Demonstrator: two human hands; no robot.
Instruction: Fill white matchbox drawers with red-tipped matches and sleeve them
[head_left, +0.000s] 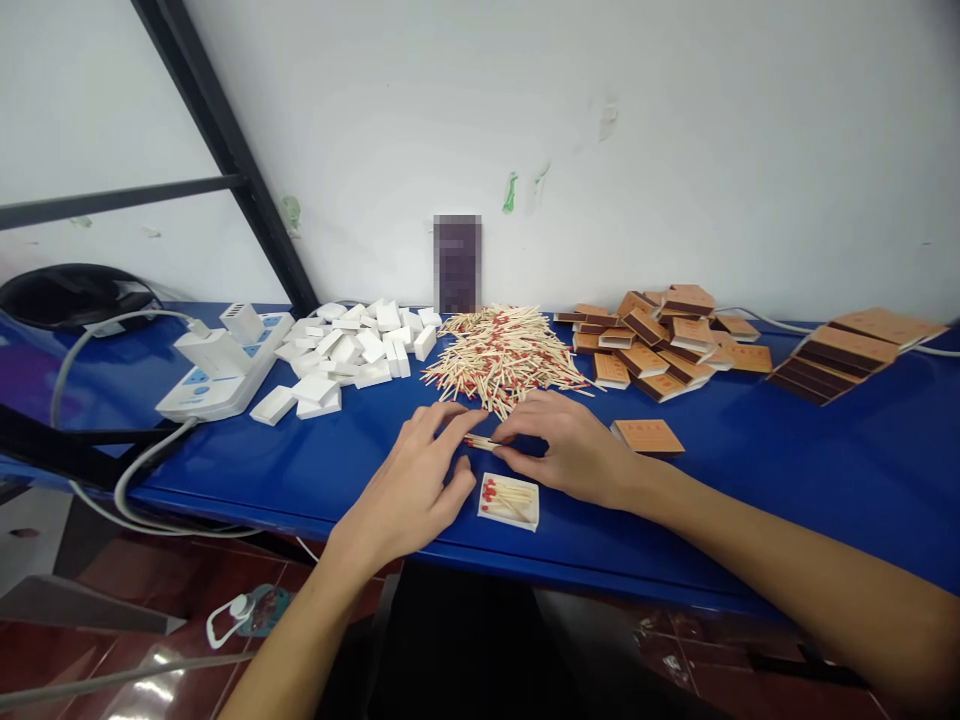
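Head camera shows the right hand (559,445) pinching red-tipped wooden matches (480,442); the half-open left hand (420,475) is beside them, contact unclear. Near both hands, one white rectangular cardboard tray (508,520) contains similar matches (513,497).

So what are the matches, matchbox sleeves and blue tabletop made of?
The matches look like matte wood: pale, thin sticks. The matchbox sleeves are likely smooth cardboard, with crisp folded edges. The blue tabletop is glossy, showing reflections; maybe painted metal or plastic.

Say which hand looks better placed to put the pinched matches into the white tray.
Probably the right hand: it pinches the matches close to the tray, whereas the left hand has thumb and forefinger spread.
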